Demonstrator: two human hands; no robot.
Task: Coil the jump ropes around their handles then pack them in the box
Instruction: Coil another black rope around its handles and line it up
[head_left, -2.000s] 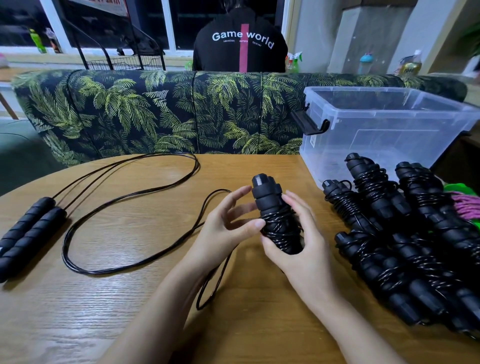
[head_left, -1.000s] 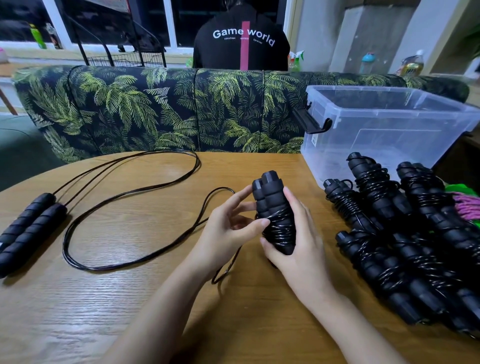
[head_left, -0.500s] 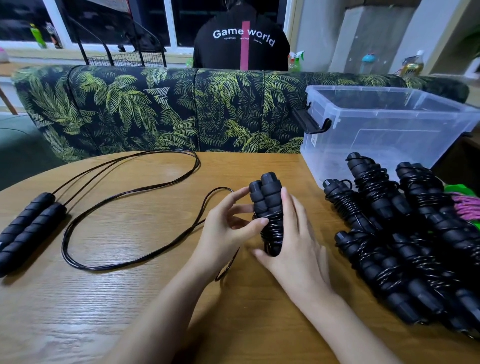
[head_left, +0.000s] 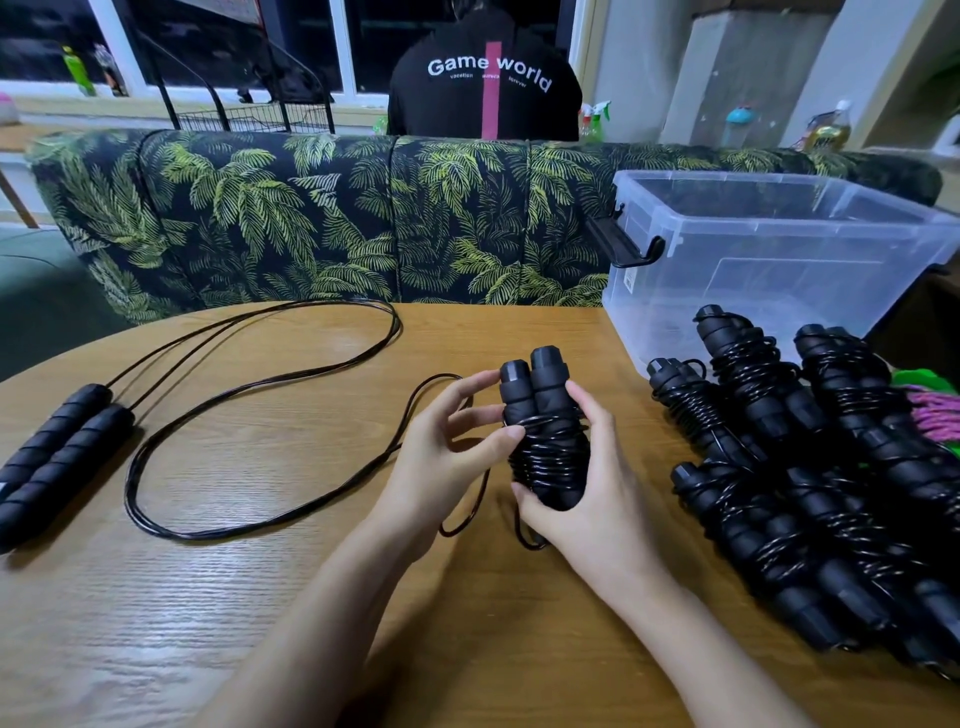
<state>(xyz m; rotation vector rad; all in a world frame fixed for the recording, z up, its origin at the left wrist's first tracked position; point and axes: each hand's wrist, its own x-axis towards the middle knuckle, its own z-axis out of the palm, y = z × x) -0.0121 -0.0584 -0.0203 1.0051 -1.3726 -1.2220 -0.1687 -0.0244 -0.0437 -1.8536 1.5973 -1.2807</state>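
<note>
Right hand (head_left: 587, 483): fingers and thumb curled round the lower half of the half-wound jump rope (head_left: 545, 441), thumb under its bottom end, palm on its 3 o'clock side. Bundle held near upright, just above the table (head_left: 156, 623).

Left hand (head_left: 441, 457): at the bundle's 9 o'clock. Thumb tip pressed on the wound cord, fingers laid against the side of the left handle, so the bundle is pinched between them.

Both handles (head_left: 537, 384) sit side by side, caps at 12 o'clock. Cord wrapped round their middle and lower parts in many glossy turns. Loose tail of cord (head_left: 415, 410) runs out toward 9 o'clock behind the left hand, then loops down to about 6 o'clock of the bundle, lying on the wood.

Uncoiled jump rope (head_left: 57, 452) at 9 o'clock of the hands, well apart: two handles flat together, its cord (head_left: 249, 525) spread in a wide loop across the table.

Pile of coiled ropes (head_left: 810, 493) at 3 o'clock, near the right hand. A pink and green rope (head_left: 935, 410) shows at the pile's far edge.

Clear plastic box (head_left: 779, 260) at 1 o'clock, lid off, just beyond the pile. No ropes visible inside.

Leaf-print sofa (head_left: 311, 218) at 12 o'clock, a person in a black top (head_left: 483, 88) behind it.
</note>
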